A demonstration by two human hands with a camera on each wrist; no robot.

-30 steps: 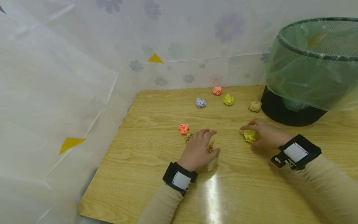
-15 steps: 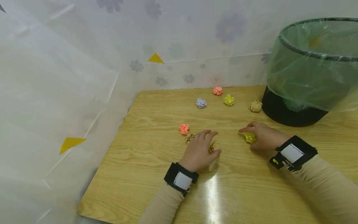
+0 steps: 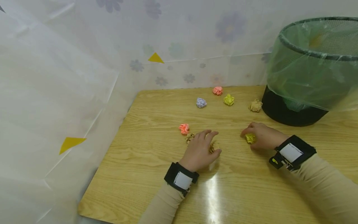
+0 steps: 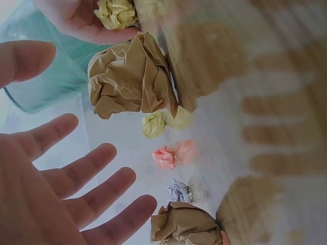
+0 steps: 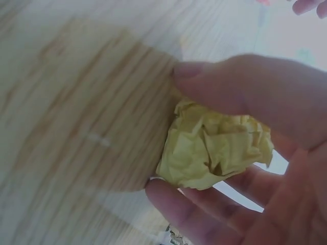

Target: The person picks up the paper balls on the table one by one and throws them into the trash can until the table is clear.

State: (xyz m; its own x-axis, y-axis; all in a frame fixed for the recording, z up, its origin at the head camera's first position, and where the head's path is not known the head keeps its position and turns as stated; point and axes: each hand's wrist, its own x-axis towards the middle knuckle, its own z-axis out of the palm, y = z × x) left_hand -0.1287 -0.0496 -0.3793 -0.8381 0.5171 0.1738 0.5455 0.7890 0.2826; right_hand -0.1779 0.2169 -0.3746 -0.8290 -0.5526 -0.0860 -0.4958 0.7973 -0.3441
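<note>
so from where i sat, my left hand [image 3: 199,150] was flat-ish over the table [image 3: 145,174], fingers [image 4: 97,166] spread out and relaxed, not actually gripping anything. a crumpled brown paper ball [image 3: 213,146] sat right by its thumb side, and the left wrist view showed that same brown paper ball [image 4: 130,79] just past the open fingers, looking untouched as far as i could tell. a second brown scrap [image 3: 189,137] poked out on the other side of that hand.

my right hand [image 3: 263,136] was the busy one: thumb and fingers [image 5: 204,209] were curled round a yellow paper ball [image 3: 250,138], pinching it from both sides. the right wrist view had the yellow paper ball [image 5: 214,148] sitting low against the wood, couldn't tell if it was lifted or not.

a bit further out there was an orange-pink ball [image 3: 184,128], just beyond the left hand. past that, near the far edge, a lilac ball [image 3: 200,102], a second yellow one [image 3: 228,99], another pink one [image 3: 217,90] and a tan one [image 3: 255,105], all apart from each other. the tan one was just beside the black mesh bin [image 3: 291,113] with its green liner [image 3: 307,71], standing at the far right of the table.
</note>
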